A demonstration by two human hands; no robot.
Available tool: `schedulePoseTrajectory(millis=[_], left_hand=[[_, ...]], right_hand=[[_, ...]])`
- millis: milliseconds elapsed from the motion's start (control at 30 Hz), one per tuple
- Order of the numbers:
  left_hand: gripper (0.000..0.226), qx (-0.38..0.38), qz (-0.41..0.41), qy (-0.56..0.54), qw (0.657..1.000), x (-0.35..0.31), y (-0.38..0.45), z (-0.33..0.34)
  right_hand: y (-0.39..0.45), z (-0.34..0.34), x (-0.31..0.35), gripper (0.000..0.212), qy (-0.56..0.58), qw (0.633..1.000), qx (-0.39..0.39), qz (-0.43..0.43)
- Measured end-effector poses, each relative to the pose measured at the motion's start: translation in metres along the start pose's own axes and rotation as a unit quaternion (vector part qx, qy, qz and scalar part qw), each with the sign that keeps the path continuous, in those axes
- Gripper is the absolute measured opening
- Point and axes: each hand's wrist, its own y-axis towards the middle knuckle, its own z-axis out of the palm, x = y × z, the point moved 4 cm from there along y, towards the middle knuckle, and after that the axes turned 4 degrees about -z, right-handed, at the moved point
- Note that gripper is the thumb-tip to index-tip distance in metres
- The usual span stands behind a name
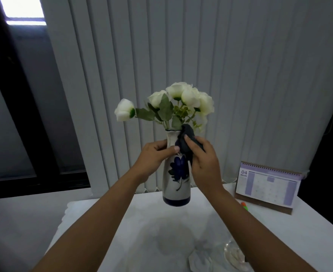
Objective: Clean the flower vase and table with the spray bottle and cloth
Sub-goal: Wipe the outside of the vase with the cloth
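Observation:
A white ceramic vase (176,185) with a blue flower painted on it and a blue base is lifted above the white table (142,222). White flowers (183,95) with green leaves stand in it. My left hand (153,156) grips the vase's neck from the left. My right hand (205,160) holds a dark grey cloth (187,142) pressed against the right side of the neck, near the rim. A clear object, perhaps the spray bottle (234,254), shows beside my right forearm at the bottom edge, mostly hidden.
A desk calendar (269,185) stands at the table's back right, with an orange and green marker (245,206) lying in front of it. Vertical blinds (220,75) hang behind the table. A dark window frame (24,114) is at left.

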Motion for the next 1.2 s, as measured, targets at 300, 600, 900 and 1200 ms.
schedulePoseTrajectory(millis=[300,600,900,1200], left_hand=[[0.02,0.018,-0.019,0.001,1.0,-0.001,0.001,-0.001],[0.018,-0.002,-0.037,-0.004,0.999,0.011,-0.003,-0.006],[0.021,-0.049,-0.024,-0.005,0.999,0.008,0.004,-0.003],[0.026,-0.072,0.019,0.043,0.996,-0.002,-0.006,0.008]], right_hand=[[0.008,0.0,0.013,0.046,0.093,0.993,-0.058,0.05],[-0.089,0.023,-0.008,0.05,0.169,0.953,0.058,0.245],[-0.111,0.033,0.007,0.058,0.257,0.873,0.003,0.415],[-0.11,0.028,0.008,0.067,0.364,0.754,-0.118,0.533]])
